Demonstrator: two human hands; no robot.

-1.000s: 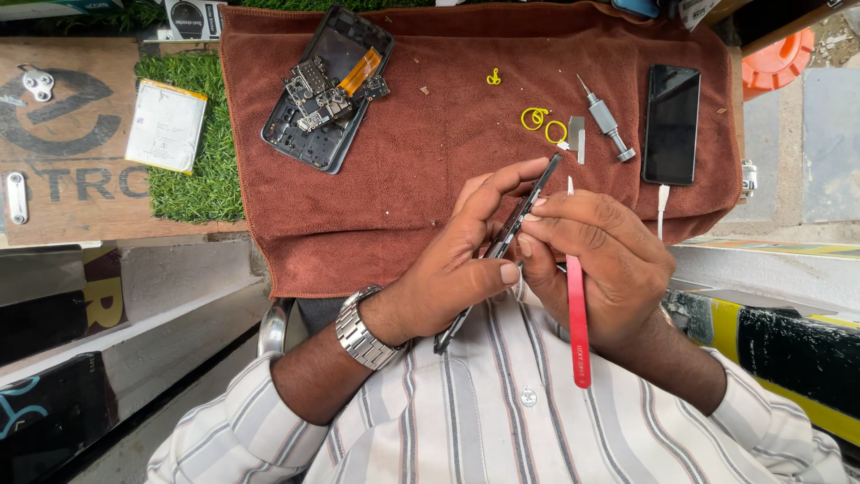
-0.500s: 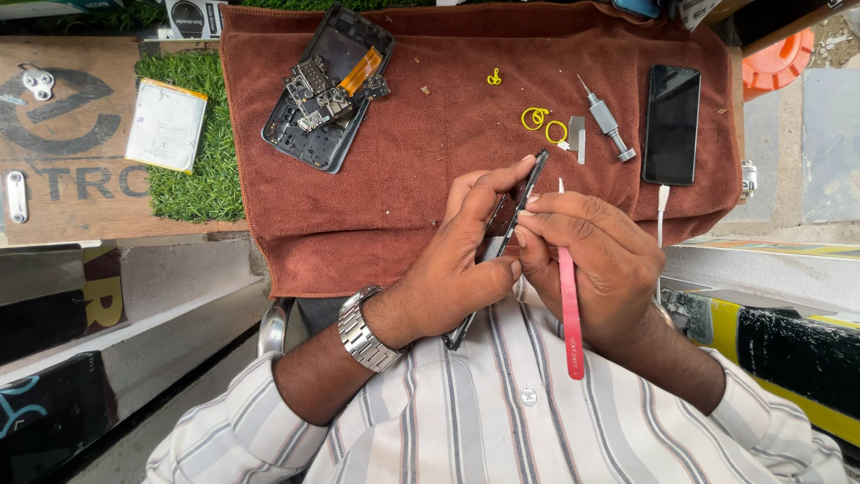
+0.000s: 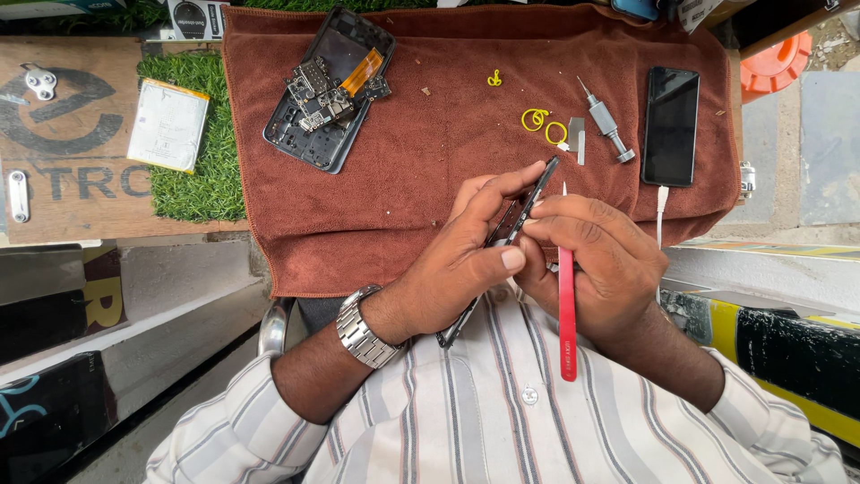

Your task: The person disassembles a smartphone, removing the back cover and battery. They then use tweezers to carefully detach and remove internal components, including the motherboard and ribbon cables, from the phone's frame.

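Note:
My left hand [image 3: 452, 269], with a metal watch on its wrist, grips a dark phone frame [image 3: 530, 199] held edge-on above the near edge of a brown towel [image 3: 421, 170]. My right hand [image 3: 605, 264] presses against the same frame from the right and also holds a red-handled pair of tweezers [image 3: 567, 314], tips pointing away from me. The lower part of the frame sticks out below my left palm.
On the towel lie an opened phone body with loose circuit parts [image 3: 327, 85], a small screwdriver [image 3: 605, 121], yellow rings [image 3: 545, 125] and a black phone [image 3: 671, 125] with a white cable. A white battery [image 3: 167, 124] rests on green turf at left.
Both hands with the frame have shifted slightly up and away from me over the towel's near edge. The tweezers moved along with my right hand.

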